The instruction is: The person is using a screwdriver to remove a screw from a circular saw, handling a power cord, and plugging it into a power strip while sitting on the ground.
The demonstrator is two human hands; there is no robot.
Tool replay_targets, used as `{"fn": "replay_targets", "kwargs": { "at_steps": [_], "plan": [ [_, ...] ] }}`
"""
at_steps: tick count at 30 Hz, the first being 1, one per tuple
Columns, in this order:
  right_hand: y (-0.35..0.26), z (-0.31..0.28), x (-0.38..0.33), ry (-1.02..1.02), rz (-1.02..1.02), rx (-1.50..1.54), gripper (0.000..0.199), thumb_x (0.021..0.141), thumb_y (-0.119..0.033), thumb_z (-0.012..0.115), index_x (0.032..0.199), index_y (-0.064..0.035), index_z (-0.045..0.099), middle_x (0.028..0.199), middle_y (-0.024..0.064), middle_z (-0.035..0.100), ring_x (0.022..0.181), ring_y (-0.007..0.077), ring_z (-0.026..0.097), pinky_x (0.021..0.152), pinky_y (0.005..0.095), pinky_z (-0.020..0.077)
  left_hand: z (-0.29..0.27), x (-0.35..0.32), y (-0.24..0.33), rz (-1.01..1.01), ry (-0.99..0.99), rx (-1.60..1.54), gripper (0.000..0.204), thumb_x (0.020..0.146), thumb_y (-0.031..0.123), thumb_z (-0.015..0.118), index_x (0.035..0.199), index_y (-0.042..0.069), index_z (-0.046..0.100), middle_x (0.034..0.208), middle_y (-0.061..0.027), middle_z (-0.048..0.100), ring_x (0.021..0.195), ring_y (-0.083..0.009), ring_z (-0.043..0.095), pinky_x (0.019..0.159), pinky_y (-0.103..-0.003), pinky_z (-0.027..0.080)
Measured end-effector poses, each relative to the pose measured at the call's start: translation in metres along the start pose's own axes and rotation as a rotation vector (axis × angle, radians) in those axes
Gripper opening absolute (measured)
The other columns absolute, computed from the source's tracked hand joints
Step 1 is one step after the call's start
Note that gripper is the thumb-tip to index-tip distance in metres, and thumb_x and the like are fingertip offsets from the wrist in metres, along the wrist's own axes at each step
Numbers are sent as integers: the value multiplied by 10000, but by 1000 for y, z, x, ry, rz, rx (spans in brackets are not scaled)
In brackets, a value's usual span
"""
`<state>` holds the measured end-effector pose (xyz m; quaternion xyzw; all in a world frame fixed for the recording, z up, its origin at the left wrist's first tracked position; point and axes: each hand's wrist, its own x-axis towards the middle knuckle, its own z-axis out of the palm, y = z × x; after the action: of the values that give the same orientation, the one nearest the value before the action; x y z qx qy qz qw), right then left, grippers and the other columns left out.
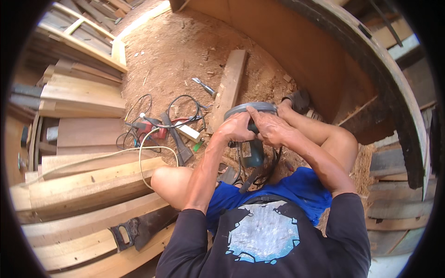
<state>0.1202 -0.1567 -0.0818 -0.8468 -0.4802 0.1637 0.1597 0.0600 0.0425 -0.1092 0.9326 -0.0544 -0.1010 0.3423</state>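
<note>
- Two hands met on one tool: my left hand [237, 128] and my right hand [272, 129] were both on a green power saw [251, 153] held over my lap, between my knees.
- My left fingers [244, 121] were wrapped together around the top of the saw, clamped on its body just under the grey round guard [250, 109].
- My right fingers [257, 119] lay pressed on the same spot from the right, touching the left ones; I cannot tell whether they gripped the saw or only pressed on it.
- The saw's black cord [273, 164] looped down beside my blue shorts [296, 190].
- A long plank [229, 88] lay on the sawdust floor [185, 51] just beyond the saw, running away to the far side.
- A chisel [204, 86] lay left of that plank, near it but apart.
- A red tool [153, 129] sat among tangled cables to the left of my left arm.
- A white cord [143, 153] ran over my left knee toward stacked boards [83, 92] at the far left.
- A handsaw [139, 228] rested on timber at the near left.
</note>
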Motion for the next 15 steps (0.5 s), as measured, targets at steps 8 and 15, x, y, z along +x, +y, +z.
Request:
{"fn": "replay_targets", "kwargs": {
  "at_steps": [8,15],
  "plan": [
    [-24,-33,17,97,-71,563,785,721,-100,810,1444,30,532,1311,233,668,1071,349,718,915,451,591,-104,-69,74,-187,506,-84,411,842,265,809,1110,13,627,1057,-238,766,1033,-358,760,903,-472,596],
    [-34,-30,6,117,289,786,326,822,-83,809,1120,32,745,828,60,703,725,149,647,661,319,513,-35,-102,-17,-560,579,-135,846,925,542,786,1446,-48,478,1034,-223,741,985,-357,759,909,-462,598]
  ]
}}
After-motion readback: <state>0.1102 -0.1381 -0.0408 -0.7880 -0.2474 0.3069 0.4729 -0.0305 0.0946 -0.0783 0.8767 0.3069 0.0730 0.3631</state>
